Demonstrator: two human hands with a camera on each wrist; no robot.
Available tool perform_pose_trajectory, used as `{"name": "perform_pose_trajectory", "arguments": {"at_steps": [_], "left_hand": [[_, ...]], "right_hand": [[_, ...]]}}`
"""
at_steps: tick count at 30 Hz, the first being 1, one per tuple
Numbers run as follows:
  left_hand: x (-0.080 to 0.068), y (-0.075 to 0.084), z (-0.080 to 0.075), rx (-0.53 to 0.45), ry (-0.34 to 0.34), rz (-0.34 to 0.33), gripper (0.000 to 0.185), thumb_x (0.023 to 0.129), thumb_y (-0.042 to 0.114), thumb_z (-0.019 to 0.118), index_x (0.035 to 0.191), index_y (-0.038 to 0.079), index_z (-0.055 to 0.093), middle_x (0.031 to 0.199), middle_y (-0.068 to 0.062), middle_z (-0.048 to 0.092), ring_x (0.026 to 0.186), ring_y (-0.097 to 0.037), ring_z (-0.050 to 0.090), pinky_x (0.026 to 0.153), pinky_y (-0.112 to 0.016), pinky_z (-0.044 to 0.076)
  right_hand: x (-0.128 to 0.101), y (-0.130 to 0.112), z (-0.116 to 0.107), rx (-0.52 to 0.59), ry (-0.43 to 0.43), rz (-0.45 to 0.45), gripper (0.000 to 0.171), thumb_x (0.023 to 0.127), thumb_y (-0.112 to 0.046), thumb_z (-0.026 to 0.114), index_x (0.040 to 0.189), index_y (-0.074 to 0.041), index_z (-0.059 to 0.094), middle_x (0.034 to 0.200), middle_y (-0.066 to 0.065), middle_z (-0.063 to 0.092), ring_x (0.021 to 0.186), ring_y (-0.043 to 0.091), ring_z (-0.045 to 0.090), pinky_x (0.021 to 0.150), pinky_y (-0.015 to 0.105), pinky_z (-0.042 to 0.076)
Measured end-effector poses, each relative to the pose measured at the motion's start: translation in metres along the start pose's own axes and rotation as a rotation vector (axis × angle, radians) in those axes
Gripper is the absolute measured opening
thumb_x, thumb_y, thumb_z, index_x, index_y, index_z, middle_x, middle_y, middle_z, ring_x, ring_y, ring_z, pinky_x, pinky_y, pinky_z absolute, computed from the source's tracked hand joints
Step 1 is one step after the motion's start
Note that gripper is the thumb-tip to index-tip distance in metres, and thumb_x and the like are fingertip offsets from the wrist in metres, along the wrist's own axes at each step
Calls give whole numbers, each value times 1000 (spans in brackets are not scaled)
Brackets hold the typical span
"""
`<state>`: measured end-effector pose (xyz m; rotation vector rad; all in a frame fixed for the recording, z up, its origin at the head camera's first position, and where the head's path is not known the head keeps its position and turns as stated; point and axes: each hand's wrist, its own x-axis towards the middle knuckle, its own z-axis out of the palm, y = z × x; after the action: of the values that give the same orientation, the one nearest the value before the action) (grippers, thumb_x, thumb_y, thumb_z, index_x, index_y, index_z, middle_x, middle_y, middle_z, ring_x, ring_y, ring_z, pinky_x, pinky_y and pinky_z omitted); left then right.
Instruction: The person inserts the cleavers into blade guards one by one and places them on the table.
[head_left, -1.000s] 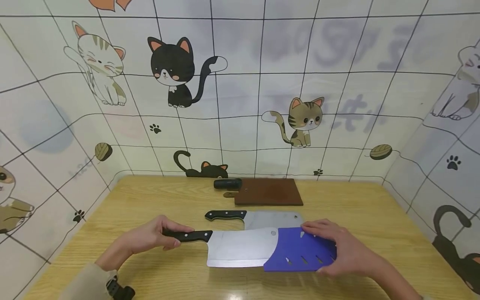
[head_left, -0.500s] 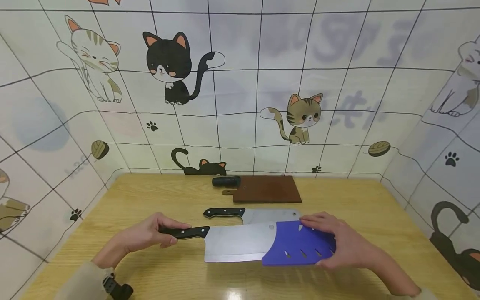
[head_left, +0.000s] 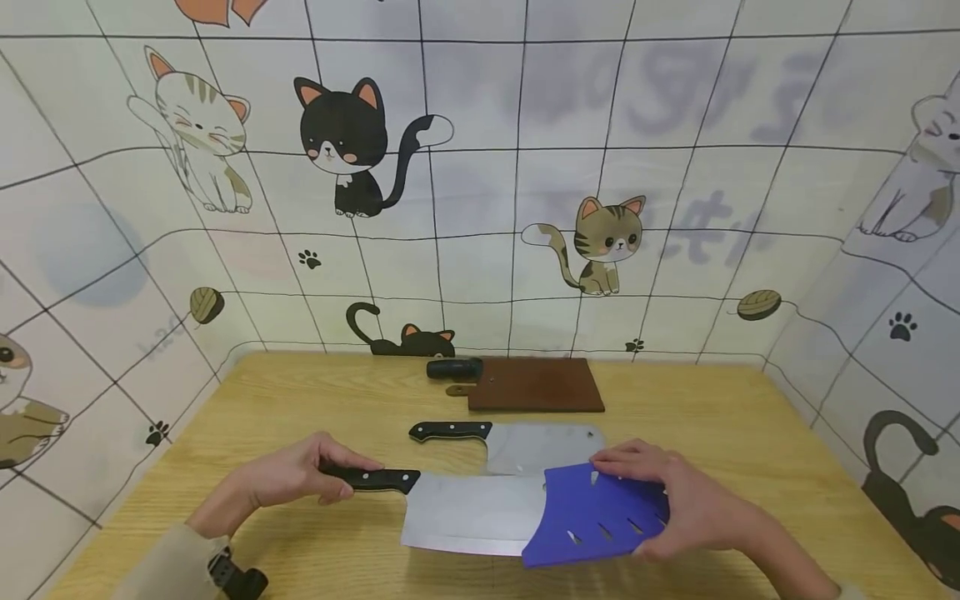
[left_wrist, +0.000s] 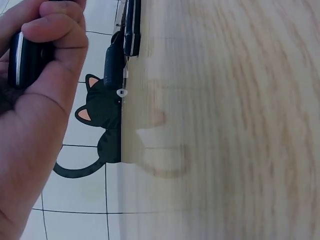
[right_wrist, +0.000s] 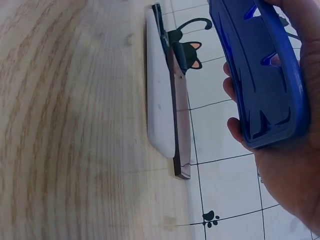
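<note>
A cleaver (head_left: 472, 515) with a black riveted handle is held above the wooden table in the head view. My left hand (head_left: 292, 479) grips its handle, which also shows as a black butt end (left_wrist: 29, 60) in the left wrist view. A blue slotted blade cover (head_left: 570, 525) sits over the far end of the blade, hiding that part. My right hand (head_left: 697, 504) holds the cover's outer end, thumb at the lower edge and fingers along the top. The right wrist view shows the cover's closed end (right_wrist: 270, 90) in the palm.
A second cleaver (head_left: 517, 446) lies flat on the table (head_left: 315, 392) just behind the held one. Farther back, a brown cutting board (head_left: 536, 385) lies near the wall, with a black handle-like object (head_left: 453, 368) at its left. A cat-patterned wall covering (head_left: 480, 192) surrounds the table.
The cover has tilted, its right end now higher, and its edge now mostly hides the hole near the blade's end. Both hands keep their holds.
</note>
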<state>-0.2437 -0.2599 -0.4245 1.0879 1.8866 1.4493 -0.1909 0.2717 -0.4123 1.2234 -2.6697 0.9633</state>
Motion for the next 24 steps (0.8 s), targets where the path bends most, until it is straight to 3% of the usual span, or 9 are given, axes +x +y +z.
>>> {"name": "perform_pose_trajectory", "arguments": {"at_steps": [5,13,20,24], "left_hand": [[-1,4,-1,9,10,19,41,94,-10,61,135,-7,63,58,-23,40,52,-33,36,51,-27,32],[10,14,5,99,50,-52,38,96,-1,64,134,-3,65,62,1,41,57,-6,38,50,-24,29],[11,15,9,95,60,-66,39,96,-2,64,135,-6,64,68,7,44,56,-5,32,49,-25,26],[11,17,10,107,75,-70,39,96,-1,65,135,-5,64,78,3,55,55,-6,30,49,-24,27]], "right_hand": [[3,-3,-1,-30,10,-17,85,62,-36,92,141,-25,64,139,-9,59,126,11,53,93,33,48],[4,-6,9,-44,13,-10,83,61,-38,93,139,-26,66,138,-10,59,126,11,50,93,33,47],[3,-9,15,-75,37,23,87,57,-38,95,138,-26,67,139,-11,58,127,10,47,94,36,47],[5,-10,17,-151,83,-55,88,53,-38,96,136,-23,69,137,-10,59,125,10,47,91,35,48]]}}
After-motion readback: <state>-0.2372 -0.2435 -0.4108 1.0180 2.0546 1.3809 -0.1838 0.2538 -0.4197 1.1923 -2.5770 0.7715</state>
